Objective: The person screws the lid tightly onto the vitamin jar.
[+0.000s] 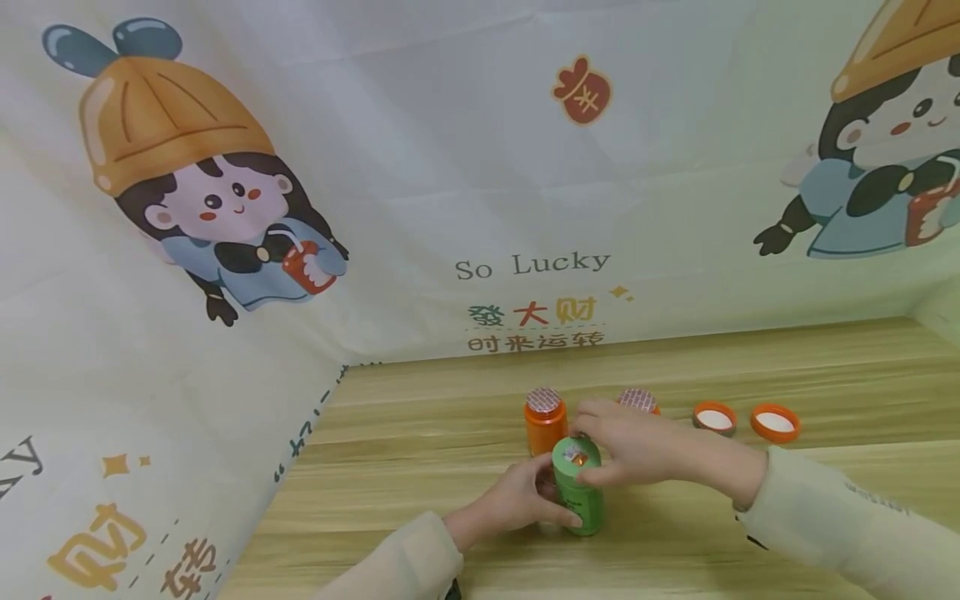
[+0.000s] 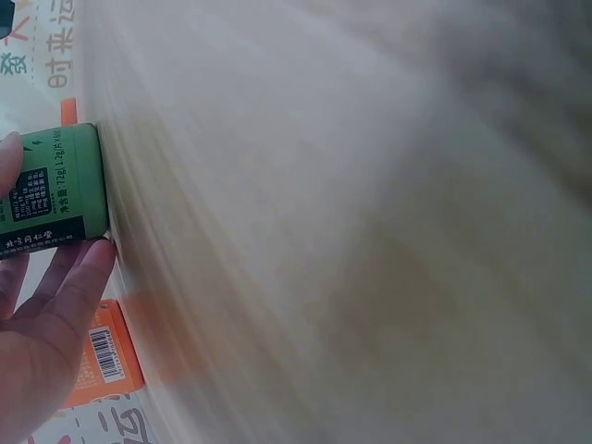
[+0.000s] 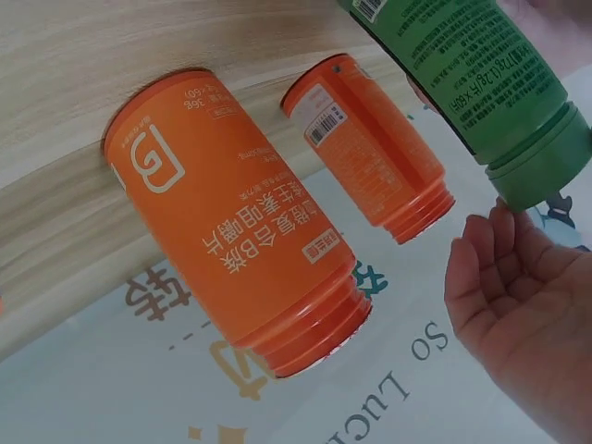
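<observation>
A green bottle (image 1: 581, 504) stands upright on the wooden table with its green cap (image 1: 566, 465) in place. My left hand (image 1: 517, 500) grips the bottle's body low down, thumb on its front side. The fingers of my right hand (image 1: 630, 442) pinch the cap's rim from above and the right. In the left wrist view, the green bottle (image 2: 51, 185) shows its printed label between thumb and fingers. Lidless orange bottles stand just behind: one orange bottle (image 1: 545, 435) on the left, the other orange bottle (image 3: 236, 222) partly hidden by my right hand in the head view.
Two orange lids, a nearer-in lid (image 1: 703, 408) and a farther-right lid (image 1: 787, 427), lie inside-up on the table (image 1: 420, 417) at the right. A printed white cloth (image 1: 450, 167) rises behind the table and along its left side.
</observation>
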`<action>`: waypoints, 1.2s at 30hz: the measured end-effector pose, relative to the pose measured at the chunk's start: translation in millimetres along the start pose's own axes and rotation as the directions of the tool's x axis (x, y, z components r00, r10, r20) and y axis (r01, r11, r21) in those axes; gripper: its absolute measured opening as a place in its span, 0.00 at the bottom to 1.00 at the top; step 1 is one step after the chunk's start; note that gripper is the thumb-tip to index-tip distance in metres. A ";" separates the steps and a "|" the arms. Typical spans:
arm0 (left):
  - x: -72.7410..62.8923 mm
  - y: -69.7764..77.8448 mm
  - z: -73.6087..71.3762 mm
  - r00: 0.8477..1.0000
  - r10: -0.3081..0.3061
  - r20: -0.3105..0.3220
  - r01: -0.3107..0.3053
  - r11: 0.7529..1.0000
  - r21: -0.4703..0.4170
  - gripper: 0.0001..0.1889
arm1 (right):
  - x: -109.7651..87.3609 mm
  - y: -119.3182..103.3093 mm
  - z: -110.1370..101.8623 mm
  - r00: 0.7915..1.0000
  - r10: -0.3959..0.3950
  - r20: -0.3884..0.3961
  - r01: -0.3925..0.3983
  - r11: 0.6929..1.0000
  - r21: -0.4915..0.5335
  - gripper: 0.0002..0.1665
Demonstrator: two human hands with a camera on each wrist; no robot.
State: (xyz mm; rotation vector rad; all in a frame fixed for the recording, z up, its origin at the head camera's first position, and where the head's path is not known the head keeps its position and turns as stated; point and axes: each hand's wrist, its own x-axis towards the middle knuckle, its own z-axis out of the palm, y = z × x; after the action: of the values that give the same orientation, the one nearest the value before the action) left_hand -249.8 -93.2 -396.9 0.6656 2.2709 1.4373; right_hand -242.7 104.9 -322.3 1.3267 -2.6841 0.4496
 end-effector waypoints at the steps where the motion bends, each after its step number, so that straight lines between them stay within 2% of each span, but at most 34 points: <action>1: -0.1 0.2 0.2 1.000 0.001 0.001 -0.001 1.000 0.000 0.28 | 0.1 -0.4 1.7 1.000 0.009 -0.021 -0.010 1.000 -0.024 0.22; 9: 0.0 -0.4 0.2 1.000 -0.007 -0.006 0.007 1.000 0.009 0.29 | 1.4 -6.9 15.4 0.983 0.072 -0.168 -0.103 0.977 -0.185 0.28; 12: 0.4 -1.3 -0.2 1.000 -0.004 -0.009 0.004 1.000 0.014 0.29 | 1.3 -8.3 16.9 0.979 0.071 -0.191 -0.116 0.966 -0.232 0.31; 15: 0.5 -1.7 -0.7 1.000 -0.001 -0.007 0.001 1.000 0.016 0.29 | 0.7 -9.2 15.7 0.978 0.095 -0.188 -0.137 0.965 -0.225 0.33; 17: 0.2 -1.7 -0.9 1.000 0.000 -0.005 0.000 1.000 0.017 0.29 | -0.6 -10.0 12.4 0.979 0.110 -0.174 -0.143 0.971 -0.191 0.36; 19: -0.2 -1.5 -1.2 1.000 0.001 0.004 -0.001 1.000 0.015 0.30 | -1.4 -10.4 6.9 0.985 0.116 -0.127 -0.128 0.988 -0.087 0.38; 21: -0.4 -1.4 -1.3 1.000 0.004 0.010 -0.004 1.000 0.016 0.29 | -2.6 -9.9 -0.7 0.996 0.076 -0.053 -0.074 0.996 0.041 0.40; 23: -0.2 -1.3 -1.4 1.000 0.006 0.014 -0.007 1.000 0.015 0.29 | -3.4 -9.1 -8.6 0.999 0.026 0.041 -0.033 0.983 0.179 0.40; 25: 0.2 -1.3 -1.3 1.000 0.007 0.013 -0.007 1.000 0.018 0.28 | -4.8 -7.9 -14.2 0.993 -0.037 0.115 0.006 0.967 0.256 0.40; 27: 0.7 -1.2 -1.1 1.000 0.005 0.011 -0.006 1.000 0.020 0.28 | -6.1 -7.0 -16.4 0.986 -0.081 0.147 0.041 0.965 0.259 0.38; 29: 1.0 -1.3 -1.0 1.000 0.004 0.008 -0.005 1.000 0.024 0.29 | -7.2 -6.4 -16.1 0.984 -0.102 0.144 0.068 0.972 0.224 0.34; 36: 1.7 -2.1 -0.8 1.000 0.013 0.010 -0.013 1.000 0.027 0.29 | -7.3 -7.1 -12.3 0.988 -0.105 0.113 0.090 0.988 0.125 0.29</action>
State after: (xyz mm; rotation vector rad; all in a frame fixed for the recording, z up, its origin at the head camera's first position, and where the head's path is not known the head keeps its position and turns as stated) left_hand -251.9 -93.6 -398.5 0.6953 2.2860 1.4087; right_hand -233.0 110.3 -310.8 1.5578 -2.7092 0.5447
